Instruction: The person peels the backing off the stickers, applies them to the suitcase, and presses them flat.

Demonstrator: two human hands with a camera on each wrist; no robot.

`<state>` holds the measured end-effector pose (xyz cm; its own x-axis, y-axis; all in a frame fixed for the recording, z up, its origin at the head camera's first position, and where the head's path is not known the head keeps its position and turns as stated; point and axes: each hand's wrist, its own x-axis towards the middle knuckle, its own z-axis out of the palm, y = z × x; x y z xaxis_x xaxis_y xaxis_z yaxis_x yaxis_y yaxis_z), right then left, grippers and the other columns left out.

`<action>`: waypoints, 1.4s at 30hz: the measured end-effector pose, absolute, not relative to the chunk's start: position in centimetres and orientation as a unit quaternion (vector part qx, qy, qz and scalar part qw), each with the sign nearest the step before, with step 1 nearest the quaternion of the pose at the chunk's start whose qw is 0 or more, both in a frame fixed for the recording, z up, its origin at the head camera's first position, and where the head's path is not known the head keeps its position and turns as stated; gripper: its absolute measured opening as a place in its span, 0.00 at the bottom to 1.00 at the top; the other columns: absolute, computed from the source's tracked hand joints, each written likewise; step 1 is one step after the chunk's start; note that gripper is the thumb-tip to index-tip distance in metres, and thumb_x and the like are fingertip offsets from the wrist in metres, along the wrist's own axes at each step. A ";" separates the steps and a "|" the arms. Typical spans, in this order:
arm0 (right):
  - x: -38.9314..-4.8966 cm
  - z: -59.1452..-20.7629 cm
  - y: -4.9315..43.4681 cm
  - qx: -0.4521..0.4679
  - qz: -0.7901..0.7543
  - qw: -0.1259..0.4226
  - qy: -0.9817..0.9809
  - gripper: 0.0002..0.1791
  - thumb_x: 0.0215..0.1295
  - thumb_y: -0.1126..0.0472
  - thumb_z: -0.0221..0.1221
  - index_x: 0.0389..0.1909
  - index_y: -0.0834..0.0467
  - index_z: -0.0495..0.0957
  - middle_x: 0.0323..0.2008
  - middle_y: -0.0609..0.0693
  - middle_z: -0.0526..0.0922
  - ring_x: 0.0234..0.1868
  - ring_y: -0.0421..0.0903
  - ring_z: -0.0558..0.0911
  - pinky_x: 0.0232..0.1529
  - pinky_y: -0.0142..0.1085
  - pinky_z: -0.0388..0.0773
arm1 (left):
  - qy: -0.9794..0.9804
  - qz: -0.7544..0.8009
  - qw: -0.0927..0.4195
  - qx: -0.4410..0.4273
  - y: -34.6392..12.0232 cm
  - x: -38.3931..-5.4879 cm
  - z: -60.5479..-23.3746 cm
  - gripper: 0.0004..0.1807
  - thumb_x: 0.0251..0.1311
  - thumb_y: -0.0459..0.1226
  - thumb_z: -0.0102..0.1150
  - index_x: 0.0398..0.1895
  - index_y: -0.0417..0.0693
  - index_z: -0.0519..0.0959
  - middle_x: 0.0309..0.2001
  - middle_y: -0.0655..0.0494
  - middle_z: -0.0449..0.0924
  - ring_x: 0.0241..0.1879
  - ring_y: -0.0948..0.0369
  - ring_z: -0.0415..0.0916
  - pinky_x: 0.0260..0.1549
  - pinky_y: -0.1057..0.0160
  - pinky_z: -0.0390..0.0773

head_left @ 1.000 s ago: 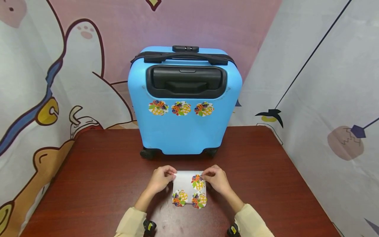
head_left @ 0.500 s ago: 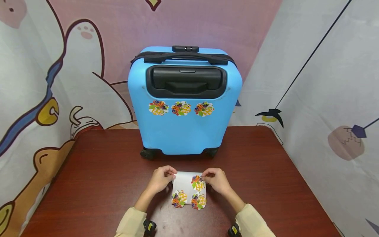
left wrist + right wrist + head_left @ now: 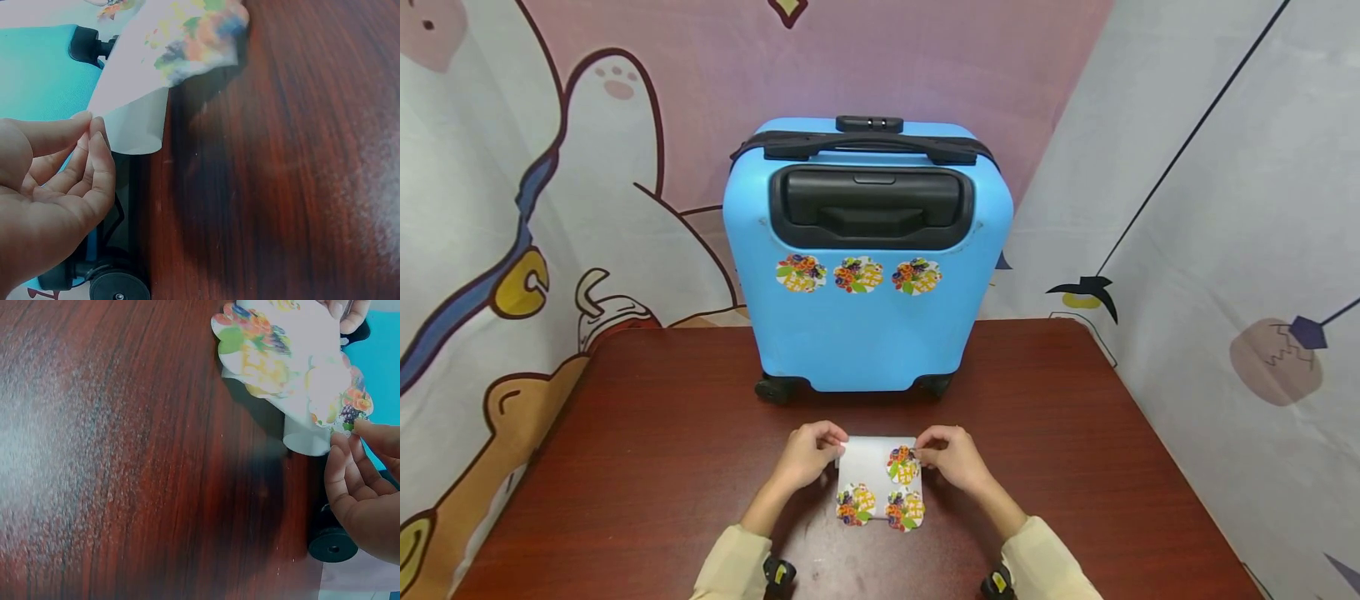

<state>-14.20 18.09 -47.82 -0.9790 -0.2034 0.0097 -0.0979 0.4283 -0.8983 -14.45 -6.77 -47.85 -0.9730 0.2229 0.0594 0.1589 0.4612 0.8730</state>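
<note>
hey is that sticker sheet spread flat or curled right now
Curled: in both wrist views, the sticker sheet has its white backing bent round underneath.

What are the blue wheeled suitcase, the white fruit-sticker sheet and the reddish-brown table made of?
Blue wheeled suitcase: probably hard plastic, satin; its shell looks smooth and rigid.
White fruit-sticker sheet: likely thin, smooth paper, perhaps coated; it curls under.
Reddish-brown table: wood or wood-look laminate, semi-gloss; grain and glare show.
</note>
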 end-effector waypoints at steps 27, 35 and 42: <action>-14.5 -46.4 18.4 -0.104 -0.558 0.077 0.820 0.04 0.53 0.78 0.58 0.26 0.68 0.77 0.23 0.57 0.78 0.21 0.49 0.77 0.24 0.45 0.77 | 0.874 0.472 0.029 0.114 -7.4 -14.7 -47.3 0.03 0.52 0.27 0.61 0.30 0.41 0.79 0.25 0.56 0.77 0.23 0.61 0.74 0.23 0.65 0.73; -15.0 -46.1 17.2 -0.118 -0.552 0.087 0.821 0.03 0.53 0.77 0.58 0.25 0.67 0.77 0.24 0.55 0.78 0.22 0.49 0.77 0.26 0.47 0.77 | 0.864 0.474 0.039 0.164 -5.5 -15.0 -46.3 0.03 0.54 0.31 0.60 0.30 0.39 0.79 0.26 0.56 0.77 0.25 0.63 0.72 0.21 0.68 0.71; -15.2 -45.7 16.3 -0.120 -0.556 0.095 0.817 0.03 0.53 0.77 0.58 0.26 0.68 0.77 0.25 0.56 0.78 0.24 0.49 0.78 0.26 0.41 0.79 | 0.859 0.477 0.038 0.179 -4.5 -14.9 -46.0 0.02 0.53 0.30 0.61 0.26 0.42 0.78 0.25 0.56 0.77 0.25 0.62 0.72 0.23 0.68 0.71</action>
